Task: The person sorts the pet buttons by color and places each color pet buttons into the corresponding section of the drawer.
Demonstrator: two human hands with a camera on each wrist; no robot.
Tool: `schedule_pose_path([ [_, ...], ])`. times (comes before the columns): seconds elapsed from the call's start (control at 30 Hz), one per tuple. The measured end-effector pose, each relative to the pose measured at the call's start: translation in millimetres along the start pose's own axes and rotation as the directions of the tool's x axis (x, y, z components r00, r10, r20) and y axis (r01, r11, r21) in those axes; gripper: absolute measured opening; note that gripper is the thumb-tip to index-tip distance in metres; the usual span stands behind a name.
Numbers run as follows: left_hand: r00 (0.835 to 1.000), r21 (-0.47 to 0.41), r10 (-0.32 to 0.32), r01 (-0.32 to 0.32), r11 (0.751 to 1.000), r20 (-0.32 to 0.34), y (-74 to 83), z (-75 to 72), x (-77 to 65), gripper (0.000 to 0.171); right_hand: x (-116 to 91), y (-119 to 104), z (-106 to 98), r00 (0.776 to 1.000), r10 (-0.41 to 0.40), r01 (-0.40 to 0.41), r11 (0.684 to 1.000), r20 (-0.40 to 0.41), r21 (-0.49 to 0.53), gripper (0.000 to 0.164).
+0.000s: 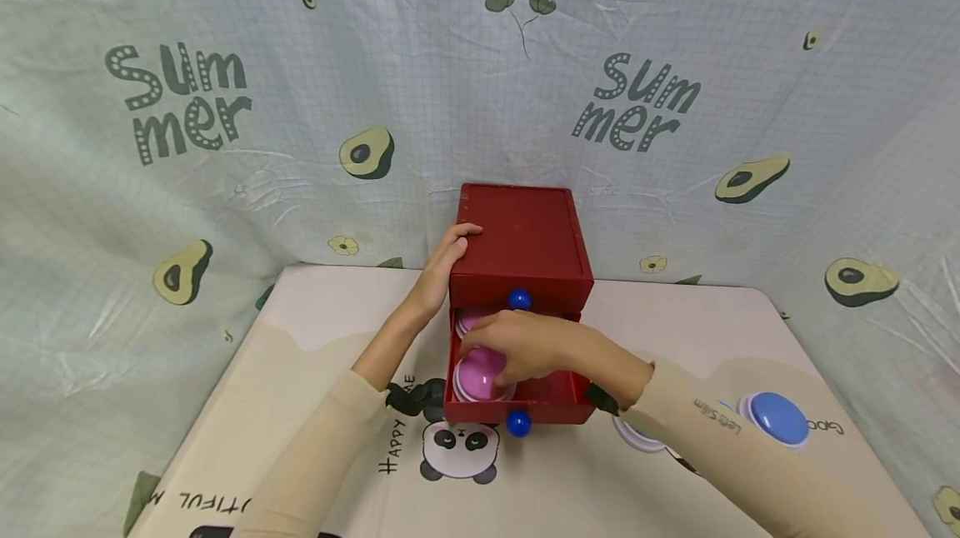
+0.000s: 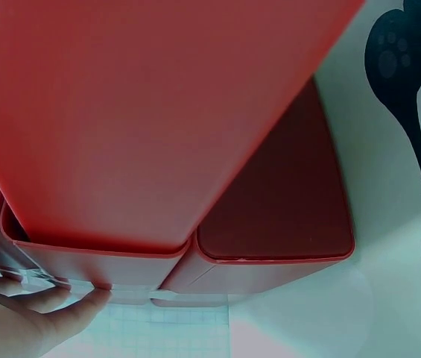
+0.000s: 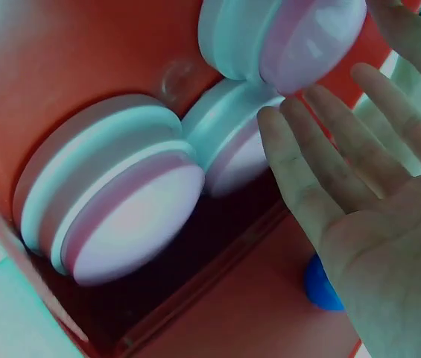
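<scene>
A red drawer cabinet (image 1: 525, 230) stands at the table's back, its lower drawer (image 1: 551, 413) pulled out. My left hand (image 1: 438, 271) steadies the cabinet's left side, straight fingers (image 2: 80, 313) lying along the red plastic. Over the drawer's left half, my right hand (image 1: 521, 342) reaches down with its fingers extended and thumb apart. They stand around a pink dome button with a white base (image 1: 480, 376) at the drawer's front left. Two more pink buttons sit deeper inside; the right wrist view shows one at the back (image 3: 135, 216) and another (image 3: 240, 156) in the middle.
To the right on the table lies a blue dome button (image 1: 780, 417) with a white base. Another white round base (image 1: 637, 438) is partly hidden by my right sleeve. Blue knobs stick out from the upper (image 1: 519, 299) and lower drawer fronts. A printed cloth (image 1: 420, 88) hangs behind.
</scene>
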State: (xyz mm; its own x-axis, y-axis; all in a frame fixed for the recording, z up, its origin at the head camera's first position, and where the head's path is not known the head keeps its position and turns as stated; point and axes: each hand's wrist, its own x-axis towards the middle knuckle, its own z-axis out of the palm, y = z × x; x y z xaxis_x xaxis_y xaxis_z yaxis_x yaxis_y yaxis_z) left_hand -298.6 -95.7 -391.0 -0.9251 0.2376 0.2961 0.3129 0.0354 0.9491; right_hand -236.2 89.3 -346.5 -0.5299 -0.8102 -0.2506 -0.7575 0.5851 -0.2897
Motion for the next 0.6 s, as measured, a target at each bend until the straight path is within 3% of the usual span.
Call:
schedule_pose_path([
  [0.3, 1.000, 0.002, 0.003, -0.003, 1.000, 0.005, -0.5, 0.0, 1.7, 0.044, -18.8, 2.5, -13.5, 0.994, -0.068, 0.073, 0.996, -0.085, 0.050, 0.057],
  [0.6, 1.000, 0.008, 0.005, -0.005, 1.000, 0.003, -2.0, 0.5, 1.7, 0.044, -47.3, 12.5, -24.3, 0.968, -0.106, 0.136, 0.984, -0.227, 0.117, 0.051],
])
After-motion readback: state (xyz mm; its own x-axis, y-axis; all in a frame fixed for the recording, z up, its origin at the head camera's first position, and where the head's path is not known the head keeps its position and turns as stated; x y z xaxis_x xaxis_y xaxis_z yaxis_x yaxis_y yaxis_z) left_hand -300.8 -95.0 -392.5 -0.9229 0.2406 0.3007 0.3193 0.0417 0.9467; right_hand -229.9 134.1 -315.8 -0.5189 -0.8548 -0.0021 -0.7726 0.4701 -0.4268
